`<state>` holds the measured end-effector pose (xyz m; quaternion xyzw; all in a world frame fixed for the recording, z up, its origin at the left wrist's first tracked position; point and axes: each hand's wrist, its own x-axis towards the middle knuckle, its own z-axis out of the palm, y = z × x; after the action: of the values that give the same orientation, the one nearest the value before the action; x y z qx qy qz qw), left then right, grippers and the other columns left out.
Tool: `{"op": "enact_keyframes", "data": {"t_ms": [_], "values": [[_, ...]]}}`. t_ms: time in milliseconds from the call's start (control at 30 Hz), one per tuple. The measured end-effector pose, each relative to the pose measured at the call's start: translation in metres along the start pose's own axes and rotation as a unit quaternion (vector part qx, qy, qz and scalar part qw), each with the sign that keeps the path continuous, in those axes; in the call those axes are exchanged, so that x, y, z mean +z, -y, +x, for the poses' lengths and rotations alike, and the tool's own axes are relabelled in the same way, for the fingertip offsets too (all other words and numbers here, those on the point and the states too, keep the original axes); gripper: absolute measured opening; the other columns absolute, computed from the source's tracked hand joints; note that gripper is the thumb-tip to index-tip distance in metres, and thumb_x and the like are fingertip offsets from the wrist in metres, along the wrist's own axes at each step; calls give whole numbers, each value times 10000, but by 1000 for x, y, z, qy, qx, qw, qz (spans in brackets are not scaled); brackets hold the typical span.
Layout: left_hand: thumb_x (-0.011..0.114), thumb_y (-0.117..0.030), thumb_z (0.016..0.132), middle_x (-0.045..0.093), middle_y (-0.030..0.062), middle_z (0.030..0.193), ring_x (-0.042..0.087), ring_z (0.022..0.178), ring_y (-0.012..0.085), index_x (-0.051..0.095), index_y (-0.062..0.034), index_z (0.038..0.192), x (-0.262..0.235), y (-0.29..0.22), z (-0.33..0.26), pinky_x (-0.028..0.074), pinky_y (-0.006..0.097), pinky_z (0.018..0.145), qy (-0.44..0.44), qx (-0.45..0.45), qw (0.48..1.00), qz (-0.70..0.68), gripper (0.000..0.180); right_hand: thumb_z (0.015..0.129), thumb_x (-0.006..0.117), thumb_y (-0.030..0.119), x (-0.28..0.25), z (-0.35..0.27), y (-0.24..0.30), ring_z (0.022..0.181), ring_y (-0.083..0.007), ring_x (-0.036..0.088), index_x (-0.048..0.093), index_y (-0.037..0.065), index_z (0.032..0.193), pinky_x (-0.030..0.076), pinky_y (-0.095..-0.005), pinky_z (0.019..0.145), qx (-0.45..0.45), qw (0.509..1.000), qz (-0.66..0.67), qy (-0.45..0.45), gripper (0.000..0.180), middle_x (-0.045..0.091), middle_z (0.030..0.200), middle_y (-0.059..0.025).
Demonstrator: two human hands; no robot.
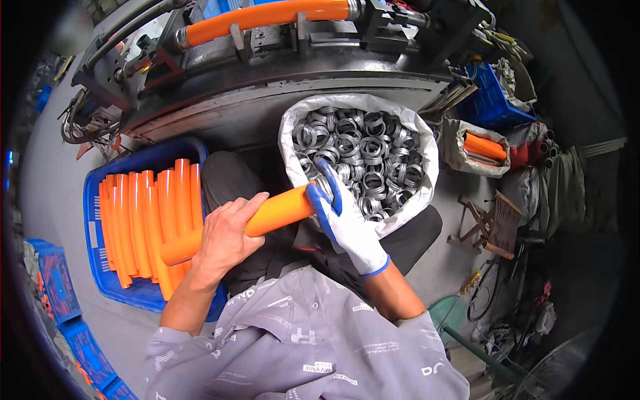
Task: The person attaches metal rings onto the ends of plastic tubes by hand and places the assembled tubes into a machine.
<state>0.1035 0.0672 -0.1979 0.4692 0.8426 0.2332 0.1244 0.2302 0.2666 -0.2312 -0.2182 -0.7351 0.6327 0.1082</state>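
Observation:
Slanting across my lap is an orange tube (283, 212), its right end raised toward the sack. My bare left hand (230, 235) is wrapped round its left half. At the right end is my right hand (345, 220), in a white glove with blue-coated fingers, closed on a silvery metal ring (324, 185) against the tube's mouth; the fingers partly hide the ring. Just beyond that hand, a white sack (430, 150) with rolled edges holds many similar metal rings (372, 148). On the left, several orange tubes (137, 220) lie in a blue plastic basket (93, 220).
A dark machine bench (287, 85) runs along the far side, with a long orange tube (267, 19) mounted on it. To the right are a blue crate (490, 100), a small sack (460, 157) with orange pieces and a wooden folding stool (490, 223). Blue bins (83, 347) stand at lower left.

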Motion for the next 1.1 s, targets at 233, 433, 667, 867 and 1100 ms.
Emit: {"op": "enact_keyframes", "data": {"t_ms": [233, 433, 667, 867, 1100], "values": [[732, -110, 645, 685, 131, 956, 671, 869, 346, 623, -86, 1262, -19, -1, 0, 549, 410, 784, -40, 3, 997, -66, 627, 945, 647, 413, -59, 30, -87, 1360, -310, 477, 410, -5, 1483, 376, -394, 1118, 93, 983, 100, -121, 721, 493, 1462, -217], [816, -47, 644, 695, 91, 1037, 691, 941, 209, 603, -40, 1295, -39, -3, 2, 534, 328, 859, -55, 8, 961, -270, 685, 780, 750, 523, -48, 5, -140, 1076, -344, 638, 594, 7, 1296, 505, -448, 938, 57, 861, -503, -51, 747, 634, 1194, -233], [698, -407, 900, 636, 119, 1038, 619, 1004, 226, 514, -23, 1260, -42, 15, 3, 488, 394, 966, -312, -62, 731, -604, 558, 839, 714, 492, -69, 12, -131, 992, -320, 683, 701, 42, 1095, 525, -423, 853, 135, 894, -427, 3, 518, 708, 1041, -177], [667, -483, 931, 633, 122, 1170, 612, 1089, 238, 557, -74, 1251, 9, 29, -10, 474, 418, 1017, -287, -184, 574, -745, 531, 746, 865, 321, -76, -22, -123, 764, -203, 646, 685, 35, 1083, 512, -352, 725, 26, 997, -38, -67, 477, 726, 909, -62], [739, -376, 903, 639, 92, 1183, 622, 1115, 235, 562, -68, 1251, 43, 29, -8, 543, 439, 975, -272, -239, 536, -763, 498, 670, 918, 184, -67, -41, -28, 1061, -144, 584, 606, 4, 1146, 468, -300, 957, 28, 999, 0, -25, 596, 632, 1161, -69]]}}
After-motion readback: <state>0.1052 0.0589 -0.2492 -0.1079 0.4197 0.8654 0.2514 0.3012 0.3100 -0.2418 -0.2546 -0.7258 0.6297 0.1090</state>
